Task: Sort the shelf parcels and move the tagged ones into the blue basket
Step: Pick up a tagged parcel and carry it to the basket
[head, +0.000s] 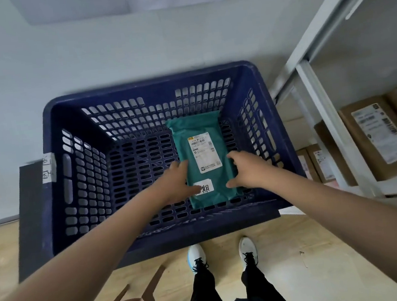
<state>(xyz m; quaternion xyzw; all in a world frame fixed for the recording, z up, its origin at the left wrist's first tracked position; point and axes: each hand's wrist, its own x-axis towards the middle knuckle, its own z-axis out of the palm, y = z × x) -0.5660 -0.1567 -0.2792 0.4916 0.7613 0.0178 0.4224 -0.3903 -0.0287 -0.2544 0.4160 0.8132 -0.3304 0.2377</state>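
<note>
A green parcel (206,159) lies flat on the floor of the blue basket (53,167), toward its right side. It carries a white shipping label and, near its lower end, a white handwritten tag (207,187). My left hand (177,183) lies along the parcel's left edge with straight fingers, and its thumb rests on the tag. My right hand (248,169) is at the parcel's right edge, fingers spread, with the thumb and forefinger tips touching the wrapping. Neither hand is curled round the parcel.
The basket stands on a dark stand against a pale wall, with a taped paper label (48,168) on its left rim. A white metal shelf (320,101) on the right holds several labelled cardboard boxes (377,140). My feet are on the wooden floor just before the basket.
</note>
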